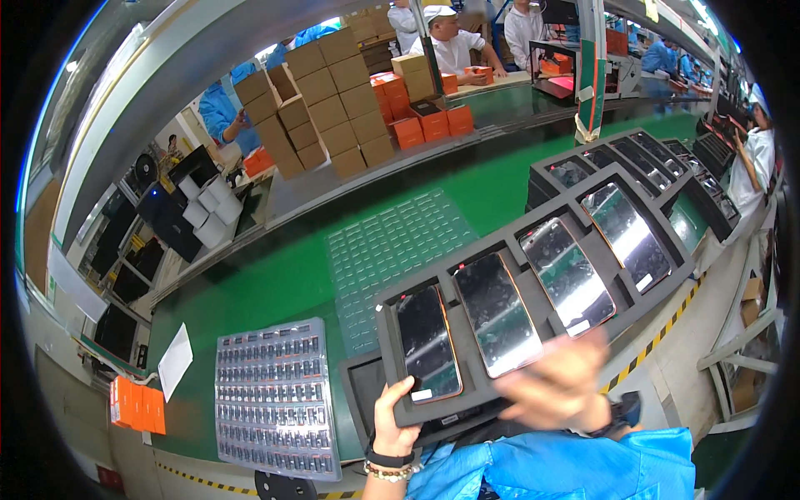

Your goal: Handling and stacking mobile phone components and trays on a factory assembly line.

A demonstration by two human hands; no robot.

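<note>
A black foam tray (469,358) lies slanted in front of me, with several dark-screened smartphones (496,312) in its slots. My left hand (392,421) grips the tray's near left corner, thumb on top beside the leftmost smartphone (427,342); the fingers underneath are hidden. Over the near edge, my right hand (562,383) is smeared by motion, close to the lower ends of the second and third smartphones. Whether it touches or holds anything cannot be made out. The screens reflect bright light, and each visible lower end carries a small white label.
A clear tray of small dark parts (271,392) lies to the left on the green bench. Beyond it is an empty clear blister sheet (400,242). More phone trays (612,162) stand far right. Brown cartons (342,100) and orange boxes (433,121) are stacked behind; co-workers sit past them.
</note>
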